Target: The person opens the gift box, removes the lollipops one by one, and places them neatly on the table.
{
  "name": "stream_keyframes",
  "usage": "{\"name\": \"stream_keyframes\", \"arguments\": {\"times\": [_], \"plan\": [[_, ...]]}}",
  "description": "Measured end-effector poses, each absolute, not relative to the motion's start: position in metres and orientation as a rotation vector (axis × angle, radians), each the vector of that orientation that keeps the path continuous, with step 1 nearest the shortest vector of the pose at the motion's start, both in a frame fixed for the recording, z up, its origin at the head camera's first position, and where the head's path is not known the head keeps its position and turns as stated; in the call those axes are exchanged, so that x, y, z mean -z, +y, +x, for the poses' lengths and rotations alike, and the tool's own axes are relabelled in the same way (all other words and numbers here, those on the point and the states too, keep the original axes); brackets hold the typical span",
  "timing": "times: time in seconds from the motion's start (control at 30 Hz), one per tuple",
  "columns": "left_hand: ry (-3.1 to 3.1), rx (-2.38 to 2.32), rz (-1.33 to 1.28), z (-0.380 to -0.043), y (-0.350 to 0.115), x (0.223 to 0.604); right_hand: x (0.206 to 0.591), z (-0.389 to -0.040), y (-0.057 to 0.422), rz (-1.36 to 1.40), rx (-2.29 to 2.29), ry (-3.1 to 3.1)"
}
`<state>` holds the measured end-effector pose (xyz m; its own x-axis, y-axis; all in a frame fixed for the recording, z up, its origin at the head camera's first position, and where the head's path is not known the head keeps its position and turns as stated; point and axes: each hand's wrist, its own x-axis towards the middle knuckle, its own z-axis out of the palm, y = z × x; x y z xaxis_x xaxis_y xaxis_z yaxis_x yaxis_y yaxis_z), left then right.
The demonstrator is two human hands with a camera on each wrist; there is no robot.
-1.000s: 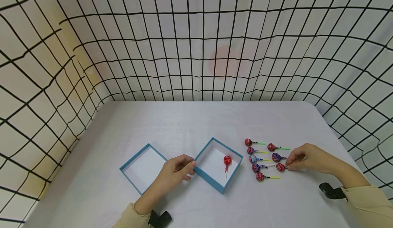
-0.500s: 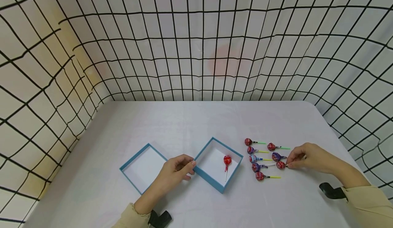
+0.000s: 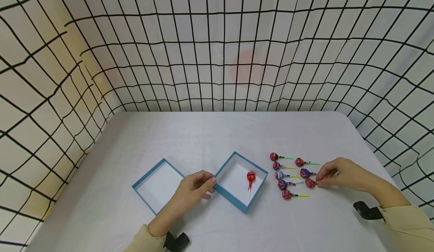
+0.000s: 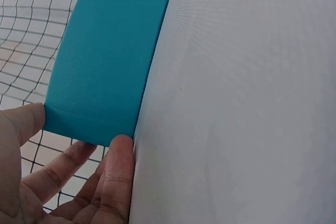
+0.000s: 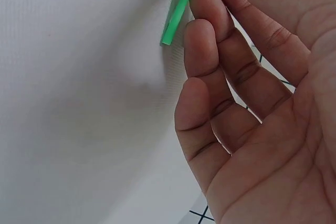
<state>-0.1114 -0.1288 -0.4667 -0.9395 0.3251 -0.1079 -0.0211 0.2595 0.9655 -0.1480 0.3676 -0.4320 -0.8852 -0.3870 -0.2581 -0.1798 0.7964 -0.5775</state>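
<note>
In the head view, my right hand (image 3: 340, 173) pinches the stick end of a red-wrapped lollipop (image 3: 310, 183) lying at the near end of the right column. The right wrist view shows a green stick (image 5: 179, 11) beside the fingertips; the candy end is out of that view. My left hand (image 3: 193, 190) holds the left corner of an open blue box (image 3: 234, 203), with the thumb on one side and fingers on the other. Inside the box, right of its middle, lies one red lollipop (image 3: 251, 177) with a white stick. The left wrist view shows the box's blue side wall (image 4: 107, 59).
Several lollipops lie in two columns right of the box, among them a blue one (image 3: 279, 175) and a purple one (image 3: 304, 173). A blue-rimmed lid (image 3: 148, 174) lies to the left, inside up. Black netting (image 3: 223, 64) stands behind the white table (image 3: 217, 131).
The pinched red lollipop has shifted very slightly away from the person and back, staying in its column. The left hand and the box have hardly moved.
</note>
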Motion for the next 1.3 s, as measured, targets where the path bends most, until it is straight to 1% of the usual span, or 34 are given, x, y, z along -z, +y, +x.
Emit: {"name": "stream_keyframes", "arguments": {"times": [0.3,0.53,0.87,1.0,1.13,1.3], "plan": [[2.258,-1.73,0.289,-0.112,-0.129,0.467,0.419,-0.15,0.359,-0.506,0.739,2.666],[2.252,-1.728,0.297,-0.113,-0.13,0.468,0.4,-0.154,0.338,-0.583,0.695,2.68],[2.27,-1.717,0.303,-0.113,-0.13,0.467,0.362,-0.157,0.285,-0.63,0.645,2.654],[2.274,-1.717,0.305,-0.113,-0.131,0.467,0.349,-0.157,0.26,-0.725,0.653,2.634],[2.272,-1.717,0.308,-0.112,-0.131,0.467,0.342,-0.159,0.236,-0.834,0.641,2.61],[2.261,-1.723,0.303,-0.112,-0.131,0.468,0.341,-0.161,0.208,-0.902,0.601,2.556]]}}
